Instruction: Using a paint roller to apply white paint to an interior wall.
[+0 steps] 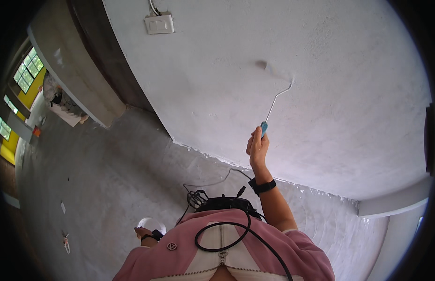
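Note:
My right hand (258,146) grips the blue handle of a small paint roller (273,104), its thumb lying along the handle. The roller's thin bent metal rod reaches up to the wall (217,84), where its pale sleeve, blurred, lies against the grey-white surface. Low on my left side, my left hand (142,232) is closed at the edge of a round whitish tub (153,224). The hand and wrist cover part of that tub, and its contents are not clear. Both wrists wear black bands.
A white switch plate (159,24) with wires above it sits high on the wall. White spatters mark the wall's foot along the grey floor (109,173). Black cables (227,247) hang at my chest beside a black device (227,204). Another person (63,98) is beyond a doorway at the left.

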`<state>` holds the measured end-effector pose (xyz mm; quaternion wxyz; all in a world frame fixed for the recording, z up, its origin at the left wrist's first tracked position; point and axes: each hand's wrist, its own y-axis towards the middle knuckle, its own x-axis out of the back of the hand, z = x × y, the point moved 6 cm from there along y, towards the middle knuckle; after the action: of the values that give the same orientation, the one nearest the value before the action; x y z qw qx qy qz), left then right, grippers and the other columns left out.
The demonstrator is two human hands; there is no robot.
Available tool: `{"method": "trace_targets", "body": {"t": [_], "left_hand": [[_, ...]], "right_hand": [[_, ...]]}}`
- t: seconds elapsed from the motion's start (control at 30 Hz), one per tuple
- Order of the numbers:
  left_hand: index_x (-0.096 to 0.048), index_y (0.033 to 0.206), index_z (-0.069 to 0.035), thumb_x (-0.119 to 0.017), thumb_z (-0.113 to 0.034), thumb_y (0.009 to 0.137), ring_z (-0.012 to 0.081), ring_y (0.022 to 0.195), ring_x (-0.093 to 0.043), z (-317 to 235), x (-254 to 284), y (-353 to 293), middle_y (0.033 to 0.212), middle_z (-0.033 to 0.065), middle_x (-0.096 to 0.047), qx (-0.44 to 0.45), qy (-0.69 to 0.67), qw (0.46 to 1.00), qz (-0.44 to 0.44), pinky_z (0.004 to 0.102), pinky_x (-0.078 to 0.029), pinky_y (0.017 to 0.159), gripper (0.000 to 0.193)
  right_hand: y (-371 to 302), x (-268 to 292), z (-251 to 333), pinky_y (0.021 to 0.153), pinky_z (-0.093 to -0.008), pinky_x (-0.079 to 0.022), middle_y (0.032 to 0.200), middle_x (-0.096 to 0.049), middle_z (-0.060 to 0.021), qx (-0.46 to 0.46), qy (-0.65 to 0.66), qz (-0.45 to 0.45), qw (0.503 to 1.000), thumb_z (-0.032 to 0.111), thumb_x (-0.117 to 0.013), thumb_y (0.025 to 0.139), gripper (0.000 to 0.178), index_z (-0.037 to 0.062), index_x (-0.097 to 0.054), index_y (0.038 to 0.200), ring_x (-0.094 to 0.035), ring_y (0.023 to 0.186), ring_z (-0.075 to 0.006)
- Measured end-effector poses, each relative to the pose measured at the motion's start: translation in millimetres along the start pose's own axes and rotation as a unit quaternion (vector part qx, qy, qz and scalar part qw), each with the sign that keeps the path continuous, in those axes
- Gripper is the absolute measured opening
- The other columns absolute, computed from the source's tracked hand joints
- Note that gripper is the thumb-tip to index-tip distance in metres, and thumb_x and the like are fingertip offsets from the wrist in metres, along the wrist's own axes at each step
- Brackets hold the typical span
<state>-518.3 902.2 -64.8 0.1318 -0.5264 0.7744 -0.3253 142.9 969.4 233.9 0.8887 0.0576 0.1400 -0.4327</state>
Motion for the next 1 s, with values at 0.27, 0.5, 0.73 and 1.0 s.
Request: {"method": "trace_targets", "body": {"t": [0.27, 0.5, 0.73, 1.0], "left_hand": [[-0.051, 0.121, 0.000, -0.046, -0.043, 0.094, 0.0116, 0.083, -0.052, -9, -28, 0, 0.105, 0.0020, -0.056, 0.010, -0.005, 0.999, 0.035, 0.0241, -0.044, 0.073, 0.050], [-0.059, 0.096, -0.004, -0.051, -0.039, 0.092, 0.0098, 0.059, -0.042, -22, -74, -7, 0.076, -0.0017, -0.052, 0.003, -0.013, 0.998, 0.060, 0.0235, -0.037, 0.054, 0.035], [-0.057, 0.090, -0.007, -0.049, -0.035, 0.092, 0.0099, 0.058, -0.042, -12, -84, -10, 0.071, -0.0023, -0.050, 0.005, -0.024, 0.997, 0.072, 0.0243, -0.037, 0.054, 0.029], [-0.060, 0.105, 0.001, -0.048, -0.030, 0.090, 0.0184, 0.092, -0.060, -7, -58, -10, 0.103, 0.0076, -0.062, -0.021, -0.013, 1.000, 0.003, 0.0285, -0.047, 0.080, 0.037]], "right_hand": [[-10, 4, -33, 0.032, -0.0212, -0.019, 0.049, -0.032, 0.0084, -0.027, -0.022, -0.026, 0.999, 0.046, -0.049, 0.097, 0.040, 0.0107, -0.043, 0.080, -0.026, 0.036, -0.0023], [26, -35, 63, 0.033, -0.0205, -0.021, 0.051, -0.033, 0.0077, 0.070, -0.001, 0.014, 0.997, 0.046, -0.049, 0.097, 0.041, 0.0096, -0.044, 0.080, -0.028, 0.037, -0.0018], [16, -30, 17, 0.033, -0.0212, -0.019, 0.052, -0.033, 0.0078, 0.030, 0.010, 0.005, 0.999, 0.045, -0.048, 0.098, 0.038, 0.0134, -0.041, 0.077, -0.027, 0.037, -0.0019], [-5, -24, -46, 0.032, -0.0211, -0.020, 0.052, -0.033, 0.0083, -0.053, -0.003, -0.010, 0.999, 0.046, -0.050, 0.097, 0.039, 0.0141, -0.040, 0.076, -0.028, 0.036, -0.0023]]}}
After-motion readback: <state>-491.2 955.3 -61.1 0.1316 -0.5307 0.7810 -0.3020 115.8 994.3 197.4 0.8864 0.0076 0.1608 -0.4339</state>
